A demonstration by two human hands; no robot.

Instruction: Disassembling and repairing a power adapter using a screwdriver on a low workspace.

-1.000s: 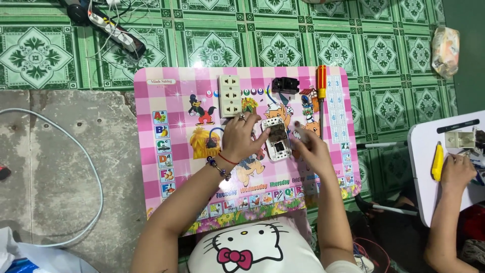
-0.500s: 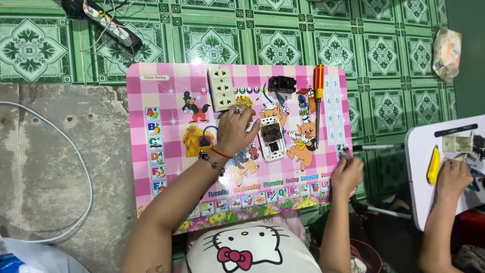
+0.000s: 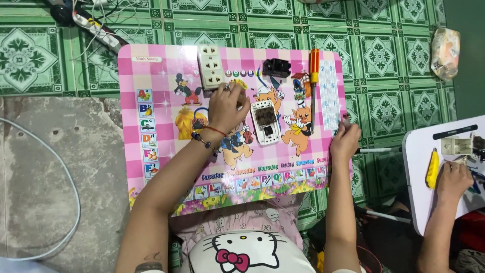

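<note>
I see my left hand [image 3: 226, 107] resting flat on the pink surface [image 3: 151, 76], fingers loosely curled, its grip closed on nothing that I can make out. Just to its right, not quite touching, lies the white switch plate [image 3: 266, 122], a rectangular plastic piece with a dark recessed insert; its long axis runs away from me, up the board. The left hand is the nearer one to it.

My right hand [image 3: 345, 141] sits at the right edge of the surface, well apart from the plate, fingertips pinched together; whether something small is held there I cannot tell.

Beyond the left hand, touching or nearly touching the knuckles, is a cream socket block [image 3: 211, 66], hard moulded plastic, long axis also running up the board. Further right lie a small black part [image 3: 276, 67] and a screwdriver [image 3: 313, 86] with a red and yellow handle, its shaft pointing towards me. The surface is glossy, printed with cartoon animals.

On the far right another person's hand [image 3: 453, 179] rests on a white table [image 3: 419, 151] beside a yellow tool [image 3: 432, 169]. The floor is green patterned tile [image 3: 394, 50].
</note>
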